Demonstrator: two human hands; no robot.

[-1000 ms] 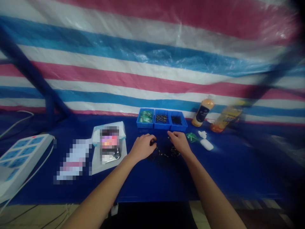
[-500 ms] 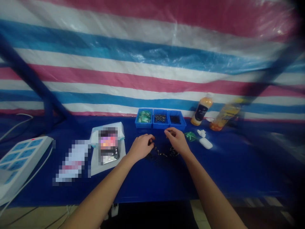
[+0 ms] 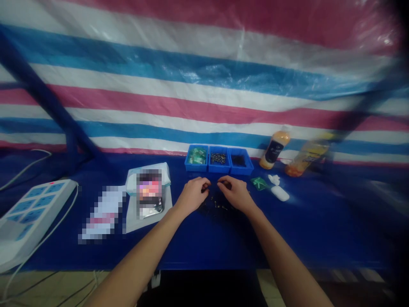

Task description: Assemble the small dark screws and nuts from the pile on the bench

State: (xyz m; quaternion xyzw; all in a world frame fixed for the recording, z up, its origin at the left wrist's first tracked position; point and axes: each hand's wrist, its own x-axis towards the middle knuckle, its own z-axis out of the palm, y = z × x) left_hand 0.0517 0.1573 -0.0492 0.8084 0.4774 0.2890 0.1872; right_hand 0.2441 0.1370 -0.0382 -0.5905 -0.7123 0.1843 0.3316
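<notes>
My left hand (image 3: 191, 197) and my right hand (image 3: 232, 194) hover close together over a scatter of small dark screws (image 3: 214, 206) on the blue table. Both hands have curled, pinched fingers, and their fingertips nearly meet. What each pinch holds is too small to make out. Just behind the hands stand three small blue bins (image 3: 219, 159): the left one has green parts, the middle one silver screws, the right one dark screws.
A green packet (image 3: 259, 183) and white earbud case (image 3: 280, 193) lie right of the hands. Two orange bottles (image 3: 275, 149) stand at the back right. A phone on white paper (image 3: 149, 196) and a power strip (image 3: 27, 215) sit left. A striped tarp hangs behind.
My right hand has moved left toward my left hand, so the fingertips now almost touch. My left hand has stayed over the screws.
</notes>
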